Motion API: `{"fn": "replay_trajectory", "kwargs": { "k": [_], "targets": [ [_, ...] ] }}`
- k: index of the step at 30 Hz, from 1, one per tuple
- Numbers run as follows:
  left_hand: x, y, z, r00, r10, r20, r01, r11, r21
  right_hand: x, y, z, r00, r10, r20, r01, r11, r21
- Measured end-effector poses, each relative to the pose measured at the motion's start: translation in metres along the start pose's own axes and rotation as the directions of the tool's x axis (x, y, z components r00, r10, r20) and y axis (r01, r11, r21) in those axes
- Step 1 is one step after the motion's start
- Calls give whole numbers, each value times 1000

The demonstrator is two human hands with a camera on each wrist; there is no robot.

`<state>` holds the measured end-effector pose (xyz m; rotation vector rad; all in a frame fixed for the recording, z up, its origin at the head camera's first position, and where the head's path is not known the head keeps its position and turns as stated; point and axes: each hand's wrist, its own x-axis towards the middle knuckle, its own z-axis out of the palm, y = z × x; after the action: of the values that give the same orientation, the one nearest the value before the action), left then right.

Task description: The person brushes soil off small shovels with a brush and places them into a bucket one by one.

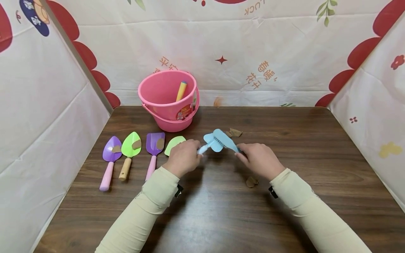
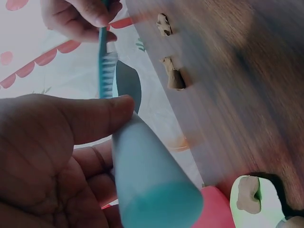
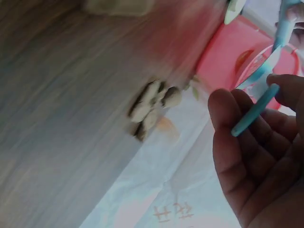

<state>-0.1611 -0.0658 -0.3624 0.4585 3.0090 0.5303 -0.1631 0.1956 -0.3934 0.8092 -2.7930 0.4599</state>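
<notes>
My left hand (image 1: 183, 158) grips the pale blue handle (image 2: 147, 166) of a small light blue shovel (image 1: 208, 138), its blade raised above the table. In my right hand (image 1: 261, 160), a light blue brush (image 1: 232, 145) is held by its thin handle, pinched between thumb and fingers. The brush's bristles (image 2: 108, 73) face the shovel and overlap its blade in the head view. Behind the brush lie crumpled brown scraps (image 1: 235, 132) on the table. Another brown scrap (image 1: 251, 181) lies nearer, below my right hand.
A pink bucket (image 1: 161, 114) with a yellow stick (image 1: 181, 91) inside stands at the back. To the left lie a purple shovel (image 1: 109, 154), a green shovel (image 1: 128, 140) and another purple shovel (image 1: 152, 147), each with a brown scrap. My left hand partly covers a pale green shovel (image 1: 174, 143).
</notes>
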Motion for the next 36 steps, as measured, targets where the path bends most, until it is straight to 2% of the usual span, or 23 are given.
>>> {"fn": "replay_trajectory", "kwargs": {
  "k": [7, 10, 15, 19, 22, 28, 31, 36],
  "targets": [
    [0, 0, 0, 1000, 1, 1, -1, 1000, 5, -2, 16, -1, 994, 113, 1, -112, 992, -58],
    [-1, -1, 0, 1000, 10, -2, -10, 1000, 2, -2, 12, -2, 995, 100, -22, -100, 994, -42],
    [-1, -2, 1, 998, 53, -23, -53, 999, 1, 2, -8, -5, 998, 12, -56, -12, 1000, 3],
    [-2, -3, 1, 996, 84, -41, -84, 996, 3, 3, -17, -1, 998, -34, -56, 33, 999, -8],
    [-2, -3, 1, 995, 88, -47, -88, 996, 7, 2, -12, 4, 999, -17, -51, 15, 999, -29],
    [-1, -6, 1, 998, 55, -43, -54, 998, 26, -2, 9, 7, 996, 71, -45, -74, 996, -54],
    [0, -6, 2, 998, 49, -29, -48, 999, 19, -2, 12, 6, 994, 95, -52, -98, 993, -62],
    [-1, -4, 2, 999, 47, -26, -47, 999, 13, -1, -1, 4, 996, 29, -90, -32, 999, -32]
  ]
}}
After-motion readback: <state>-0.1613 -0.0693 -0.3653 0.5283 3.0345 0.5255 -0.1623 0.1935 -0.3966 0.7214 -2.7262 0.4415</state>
